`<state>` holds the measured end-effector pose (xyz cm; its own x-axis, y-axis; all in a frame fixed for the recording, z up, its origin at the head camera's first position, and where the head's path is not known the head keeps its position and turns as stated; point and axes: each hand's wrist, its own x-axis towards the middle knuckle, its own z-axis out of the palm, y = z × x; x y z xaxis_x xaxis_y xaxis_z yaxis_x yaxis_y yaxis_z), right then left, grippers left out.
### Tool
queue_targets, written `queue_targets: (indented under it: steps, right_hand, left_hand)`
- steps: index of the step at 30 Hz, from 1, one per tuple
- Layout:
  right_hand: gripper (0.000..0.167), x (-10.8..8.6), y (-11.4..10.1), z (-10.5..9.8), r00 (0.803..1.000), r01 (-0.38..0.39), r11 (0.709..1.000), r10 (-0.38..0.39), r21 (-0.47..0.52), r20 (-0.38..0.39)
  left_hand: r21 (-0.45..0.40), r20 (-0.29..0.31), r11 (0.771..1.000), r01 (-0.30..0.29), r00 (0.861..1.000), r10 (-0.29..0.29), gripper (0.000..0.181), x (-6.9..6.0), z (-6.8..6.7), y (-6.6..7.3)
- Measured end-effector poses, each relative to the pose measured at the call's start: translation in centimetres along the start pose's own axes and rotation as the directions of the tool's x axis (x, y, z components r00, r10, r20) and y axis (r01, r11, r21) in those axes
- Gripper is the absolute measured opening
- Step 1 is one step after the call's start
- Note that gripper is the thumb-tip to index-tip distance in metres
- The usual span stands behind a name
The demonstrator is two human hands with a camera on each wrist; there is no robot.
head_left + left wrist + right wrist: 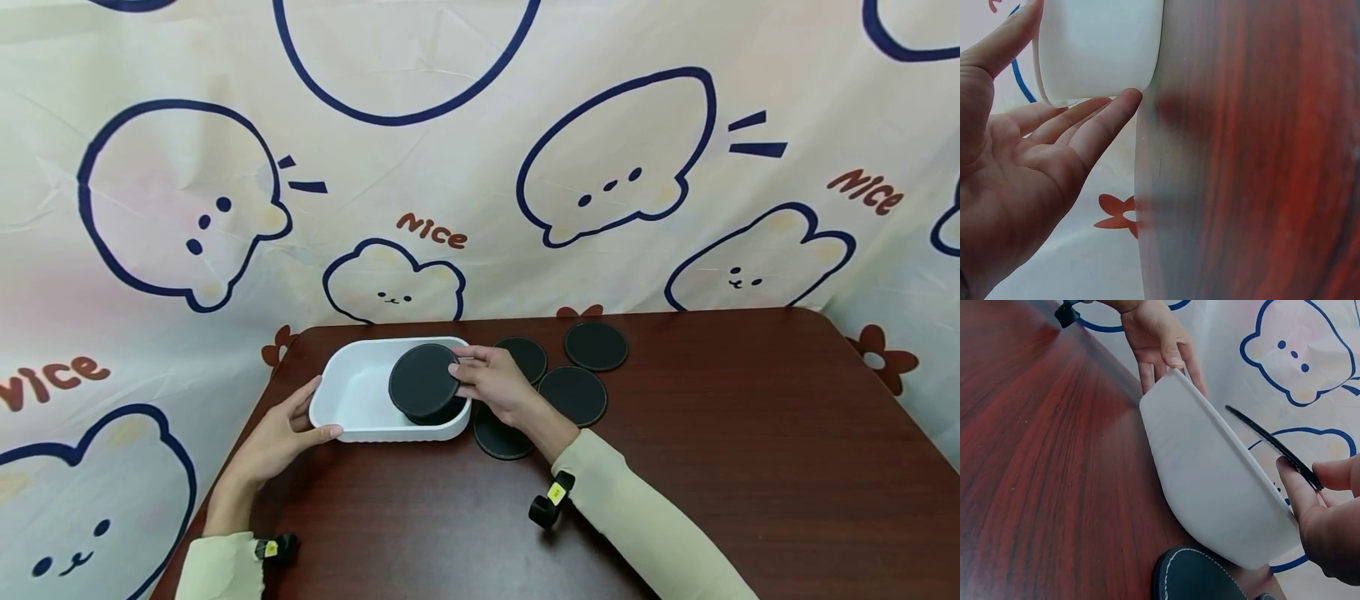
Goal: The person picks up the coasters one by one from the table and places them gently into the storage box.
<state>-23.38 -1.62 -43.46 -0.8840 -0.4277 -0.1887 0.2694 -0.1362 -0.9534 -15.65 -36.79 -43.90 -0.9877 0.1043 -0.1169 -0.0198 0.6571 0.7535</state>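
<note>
My right hand (pixel 498 383) pinches a round black coaster (pixel 422 380) by its right edge, over the right part of a white tray (pixel 352 392). In the right wrist view the held coaster (pixel 1272 442) appears edge-on above the tray's rim, between thumb and fingers. Part of another dark disc (pixel 447 414) shows beneath it inside the tray. At the tray's left end, my left hand (pixel 273 437) holds the corner, thumb at the near rim and fingers along the side. The left wrist view shows the fingertips against the tray wall (pixel 1100 50).
Several black coasters lie on the brown table (pixel 720 467) right of the tray, including a far one (pixel 596 346) and a near one (pixel 501 437) partly behind my right hand. White stitching runs round a coaster (pixel 1200 575). A patterned cloth (pixel 480 167) hangs behind the table.
</note>
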Motion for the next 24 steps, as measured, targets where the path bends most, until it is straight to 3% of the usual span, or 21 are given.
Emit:
queue_targets:
  steps: [13,19,22,24]
  right_hand:
    - [0.044,1.0,-0.2,1.2,1.000,-0.005,0.999,0.005,-0.051,0.003]
    - [0.041,0.9,-0.8,1.1,0.998,0.005,0.986,0.005,-0.165,0.064]
    - [0.041,0.6,-1.4,0.8,0.997,0.063,0.930,-0.042,-0.361,0.066]
    - [0.044,0.2,-1.9,0.6,0.993,0.115,0.849,-0.101,-0.516,0.055]
  left_hand:
    - [-0.011,0.006,1.000,0.001,1.000,-0.001,0.104,0.0,-0.2,0.1]
    - [-0.024,0.011,1.000,-0.002,1.000,0.003,0.104,-0.1,-0.3,0.1]
    - [-0.033,0.015,0.999,-0.003,1.000,0.004,0.104,-0.1,-0.3,0.1]
    - [-0.034,0.016,0.999,-0.004,1.000,0.004,0.104,-0.1,-0.3,0.1]
